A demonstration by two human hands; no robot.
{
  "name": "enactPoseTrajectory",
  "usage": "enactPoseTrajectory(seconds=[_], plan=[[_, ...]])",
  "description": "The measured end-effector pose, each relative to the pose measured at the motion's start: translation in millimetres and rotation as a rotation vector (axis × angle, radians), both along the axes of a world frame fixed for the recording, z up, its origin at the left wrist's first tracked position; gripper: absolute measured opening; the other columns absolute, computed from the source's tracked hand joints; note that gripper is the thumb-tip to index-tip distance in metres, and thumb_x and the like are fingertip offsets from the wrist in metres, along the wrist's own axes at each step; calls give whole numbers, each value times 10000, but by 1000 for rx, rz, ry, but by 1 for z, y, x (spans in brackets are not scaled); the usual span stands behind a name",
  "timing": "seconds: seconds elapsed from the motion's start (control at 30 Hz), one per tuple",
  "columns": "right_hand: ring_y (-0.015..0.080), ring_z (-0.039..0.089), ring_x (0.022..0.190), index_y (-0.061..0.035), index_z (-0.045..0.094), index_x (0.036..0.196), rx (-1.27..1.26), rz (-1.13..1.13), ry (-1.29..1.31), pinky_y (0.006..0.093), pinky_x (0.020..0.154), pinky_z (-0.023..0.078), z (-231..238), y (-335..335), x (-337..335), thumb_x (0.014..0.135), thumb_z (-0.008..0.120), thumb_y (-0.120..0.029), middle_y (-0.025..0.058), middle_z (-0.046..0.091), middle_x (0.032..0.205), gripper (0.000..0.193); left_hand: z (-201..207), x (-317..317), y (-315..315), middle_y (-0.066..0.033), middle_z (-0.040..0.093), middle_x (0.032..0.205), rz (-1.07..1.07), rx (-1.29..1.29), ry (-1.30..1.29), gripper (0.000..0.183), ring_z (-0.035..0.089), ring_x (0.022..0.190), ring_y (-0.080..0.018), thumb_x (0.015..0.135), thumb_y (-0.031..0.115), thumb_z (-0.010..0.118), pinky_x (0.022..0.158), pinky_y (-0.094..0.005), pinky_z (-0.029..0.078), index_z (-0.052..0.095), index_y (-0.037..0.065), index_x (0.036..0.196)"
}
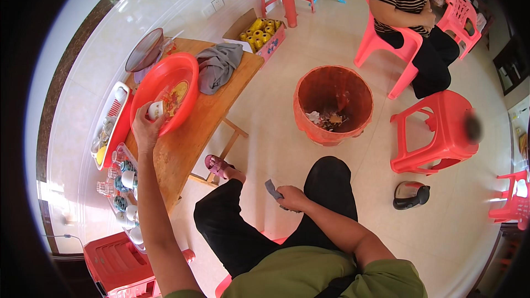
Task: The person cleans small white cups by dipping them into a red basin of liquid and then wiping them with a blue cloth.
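Note:
My left hand (pixel 147 128) reaches into a red plastic basin (pixel 191 80) on the wooden table (pixel 185 155). Its fingers are closed round a small white cup (pixel 155 111), tilted near the basin's rim. Beside the cup, a yellowish round piece (pixel 179 91) with reddish bits lies in the basin. My right hand (pixel 292 198) is above my lap, gripping a small grey cloth (pixel 271 189) whose end sticks out past the fingers. Part of that cloth is hidden in the hand. A larger grey cloth (pixel 221 66) lies crumpled on the table, right of the basin.
Left of the basin are a red-and-white tray (pixel 121 127) and several glasses and cups (pixel 124 179). A large red bin (pixel 306 118) with rubbish stands ahead. To the right are a red stool (pixel 441 124), a kettle (pixel 411 194) and a person seated on a pink chair (pixel 400 41).

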State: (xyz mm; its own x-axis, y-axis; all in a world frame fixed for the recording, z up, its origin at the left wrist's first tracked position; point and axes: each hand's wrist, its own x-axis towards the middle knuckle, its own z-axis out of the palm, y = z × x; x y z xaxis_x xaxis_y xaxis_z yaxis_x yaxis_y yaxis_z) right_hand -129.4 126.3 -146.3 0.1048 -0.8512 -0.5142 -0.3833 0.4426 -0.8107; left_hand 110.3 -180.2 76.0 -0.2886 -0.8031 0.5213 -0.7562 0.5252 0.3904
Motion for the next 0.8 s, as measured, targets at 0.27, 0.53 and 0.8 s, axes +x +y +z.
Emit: enactPoseTrajectory(seconds=[0.27,0.53,0.8], plan=[[191,523,402,-46,540,845,46,-4,-23,343,369,416,4,0,-1,827,524,-135,70,561,581,92,0,1,-1,-140,643,951,-7,-13,-15,496,629,857,-238,640,214,805,789,-335,497,626,3,1052],[197,555,427,-60,554,850,35,20,15,358,429,451,11,-1,-2,810,505,-130,56,583,577,94,0,1,-1,-141,641,949,-20,-18,-7,492,628,854,-242,641,213,803,787,-336,497,626,4,1049],[203,552,422,-60,550,826,-5,24,24,357,424,446,2,0,-1,803,505,-126,58,581,572,83,-1,1,-1,-140,639,946,-20,-26,-15,494,626,846,-242,640,220,802,780,-336,495,627,7,1049]])
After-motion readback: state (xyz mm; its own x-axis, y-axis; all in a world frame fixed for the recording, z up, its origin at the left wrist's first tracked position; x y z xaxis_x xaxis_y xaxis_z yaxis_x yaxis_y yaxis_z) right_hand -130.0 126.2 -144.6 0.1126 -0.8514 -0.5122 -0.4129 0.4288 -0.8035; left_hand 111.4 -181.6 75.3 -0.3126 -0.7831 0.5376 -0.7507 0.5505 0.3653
